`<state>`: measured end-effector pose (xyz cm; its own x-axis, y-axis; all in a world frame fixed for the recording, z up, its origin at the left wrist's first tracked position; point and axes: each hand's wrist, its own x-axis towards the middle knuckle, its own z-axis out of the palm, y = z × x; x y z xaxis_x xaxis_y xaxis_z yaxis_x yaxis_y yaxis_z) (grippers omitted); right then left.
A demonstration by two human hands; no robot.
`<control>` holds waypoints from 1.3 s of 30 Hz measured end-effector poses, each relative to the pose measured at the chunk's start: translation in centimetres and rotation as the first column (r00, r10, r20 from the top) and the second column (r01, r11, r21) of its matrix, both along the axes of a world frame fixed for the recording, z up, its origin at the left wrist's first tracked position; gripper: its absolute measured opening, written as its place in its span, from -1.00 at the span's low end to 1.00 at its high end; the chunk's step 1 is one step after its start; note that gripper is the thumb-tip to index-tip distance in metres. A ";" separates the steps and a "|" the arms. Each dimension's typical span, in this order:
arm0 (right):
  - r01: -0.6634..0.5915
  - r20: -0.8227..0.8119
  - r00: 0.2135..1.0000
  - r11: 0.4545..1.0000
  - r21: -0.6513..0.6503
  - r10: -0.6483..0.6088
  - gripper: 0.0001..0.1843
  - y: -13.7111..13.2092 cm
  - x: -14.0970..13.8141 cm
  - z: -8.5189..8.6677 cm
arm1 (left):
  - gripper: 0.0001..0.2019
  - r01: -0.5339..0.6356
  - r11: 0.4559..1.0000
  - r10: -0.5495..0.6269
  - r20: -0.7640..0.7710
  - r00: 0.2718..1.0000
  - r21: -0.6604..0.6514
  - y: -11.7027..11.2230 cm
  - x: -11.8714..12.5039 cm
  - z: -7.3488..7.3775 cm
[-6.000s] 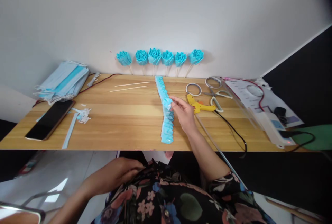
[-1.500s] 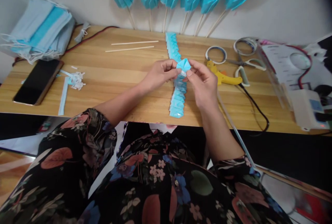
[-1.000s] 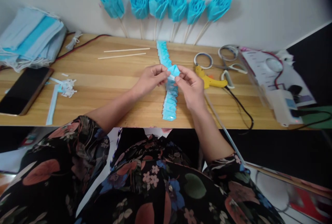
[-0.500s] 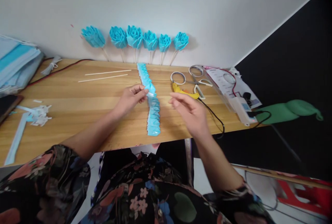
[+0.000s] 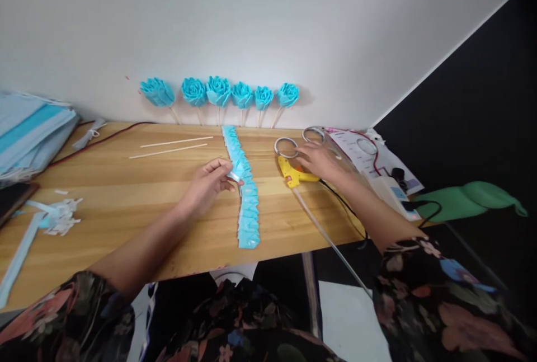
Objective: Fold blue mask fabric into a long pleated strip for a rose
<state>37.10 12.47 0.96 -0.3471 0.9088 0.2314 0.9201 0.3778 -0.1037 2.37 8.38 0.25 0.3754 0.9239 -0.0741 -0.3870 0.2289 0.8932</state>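
Note:
My left hand (image 5: 207, 183) pinches a small folded blue piece (image 5: 234, 175) just left of a long row of folded blue pieces (image 5: 245, 194) lying down the middle of the wooden table (image 5: 126, 194). My right hand (image 5: 321, 159) has reached to the right and rests over the yellow glue gun (image 5: 293, 172) and the scissors (image 5: 323, 138). Whether its fingers grip anything I cannot tell. A clear glue stick (image 5: 327, 236) runs from the gun past the table's front edge.
Several blue flowers on sticks (image 5: 218, 93) lean on the wall. Two wooden sticks (image 5: 172, 146) lie left of the row. A tape ring (image 5: 285, 146), papers and a white device (image 5: 392, 188) are at right. Blue masks (image 5: 29, 132) and scraps (image 5: 54, 216) are at left.
My right hand let go of the folded piece and moved right to the glue gun and scissors. My left hand keeps the piece. The view swung right.

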 end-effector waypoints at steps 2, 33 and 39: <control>-0.034 0.057 0.998 0.997 -0.064 0.038 -0.80 1.4 -0.8 -0.3 | -0.73 -0.015 0.999 0.017 0.049 0.999 -0.042 0.1 -0.1 0.1; -0.343 -0.797 0.552 0.805 -0.484 -0.245 -0.63 -5.3 -12.2 7.9 | -0.70 0.435 0.892 -0.444 0.059 0.894 0.128 -0.6 -0.4 1.3; -0.460 -0.904 0.347 0.794 -0.397 -0.250 -0.65 -5.9 -11.3 7.0 | -0.75 0.375 0.916 -0.400 0.257 0.880 0.142 -0.6 -0.4 1.4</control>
<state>25.80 6.56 7.96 -0.3495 0.9369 -0.0097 0.0612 0.0125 -0.9980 1.96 7.76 1.66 0.6986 0.6982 0.1565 -0.5156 0.3396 0.7867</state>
